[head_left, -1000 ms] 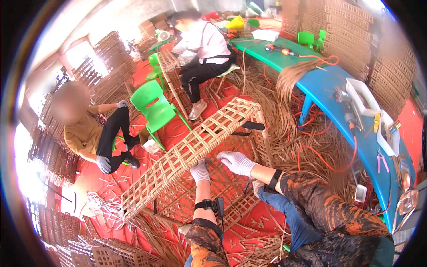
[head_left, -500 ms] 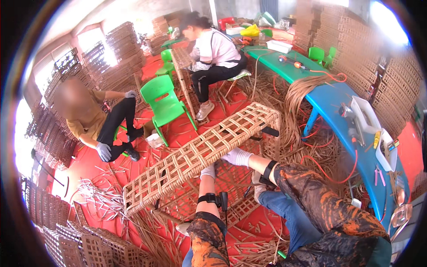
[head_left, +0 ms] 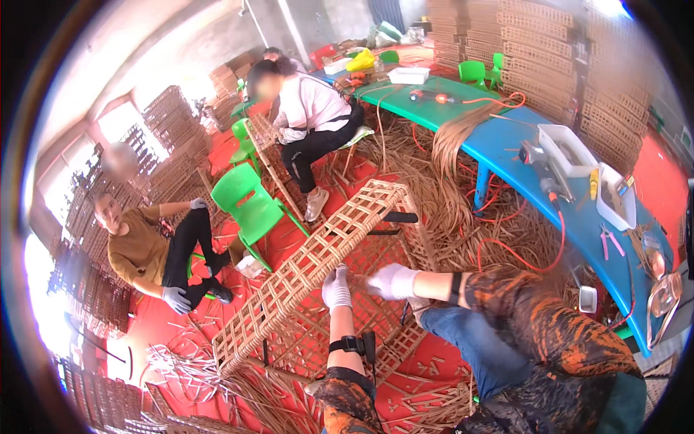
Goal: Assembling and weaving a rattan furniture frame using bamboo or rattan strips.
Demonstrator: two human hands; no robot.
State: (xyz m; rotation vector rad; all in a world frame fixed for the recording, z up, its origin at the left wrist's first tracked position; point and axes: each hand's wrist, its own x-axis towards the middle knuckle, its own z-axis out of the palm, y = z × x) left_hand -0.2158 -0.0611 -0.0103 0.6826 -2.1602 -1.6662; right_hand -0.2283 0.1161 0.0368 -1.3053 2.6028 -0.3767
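Observation:
A long woven rattan frame (head_left: 312,265) stands tilted in front of me, with an open lattice along its upper side and more weave below. At its near edge my left hand (head_left: 337,288), in a white striped glove, is closed with the fingertips against the rim. My right hand (head_left: 392,281), gloved alike, hovers just to the right, apart from the rim. Its fingers are curled and somewhat smeared by motion. Something thin and brown shows between the two hands, too blurred to name. Dark bars (head_left: 400,217) stick out at the frame's far right end.
A curved blue-green table (head_left: 499,141) at right carries a power drill (head_left: 536,160), white trays (head_left: 553,137) and pink-handled pliers (head_left: 611,242). Rattan strips (head_left: 448,206) and an orange hose (head_left: 517,265) litter the floor. Green chair (head_left: 246,206); seated co-workers (head_left: 141,249) beyond.
Both hands have come out from under the frame's near edge; the right has drawn away from it. The view has shifted, and the frame appears more steeply slanted.

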